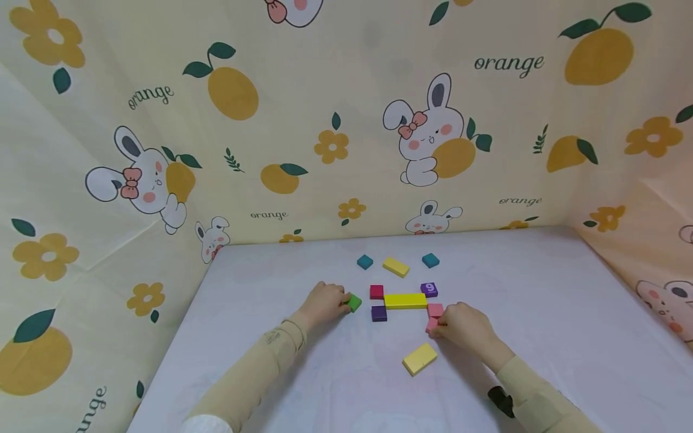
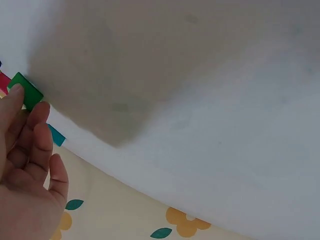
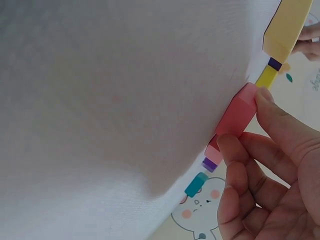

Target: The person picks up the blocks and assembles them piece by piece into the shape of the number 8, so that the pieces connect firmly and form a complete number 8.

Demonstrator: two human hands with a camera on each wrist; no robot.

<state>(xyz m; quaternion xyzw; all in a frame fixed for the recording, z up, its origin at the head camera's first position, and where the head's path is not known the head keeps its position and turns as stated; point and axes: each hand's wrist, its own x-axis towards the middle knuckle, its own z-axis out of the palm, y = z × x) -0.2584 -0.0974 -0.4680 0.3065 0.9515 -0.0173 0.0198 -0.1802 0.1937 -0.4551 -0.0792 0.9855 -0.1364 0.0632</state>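
Note:
In the head view my left hand (image 1: 323, 302) pinches a green block (image 1: 354, 302) between thumb and fingers, left of a group of blocks. The left wrist view shows the thumb on the green block (image 2: 26, 91). My right hand (image 1: 467, 325) pinches a pink block (image 1: 431, 325), just in front of another pink block (image 1: 435, 310). A long yellow block (image 1: 405, 301) lies in the middle. At its left end are a red block (image 1: 376, 291) and a dark purple block (image 1: 379, 313). A purple block marked 9 (image 1: 429, 290) sits by its back right corner.
Behind the group lie two teal blocks (image 1: 365, 261) (image 1: 431, 260) with a pale yellow block (image 1: 396, 267) between them. Another pale yellow block (image 1: 419, 359) lies in front. A patterned cloth (image 1: 368, 120) rises behind the white table (image 1: 303, 391). A black object (image 1: 500, 401) shows beside the right sleeve.

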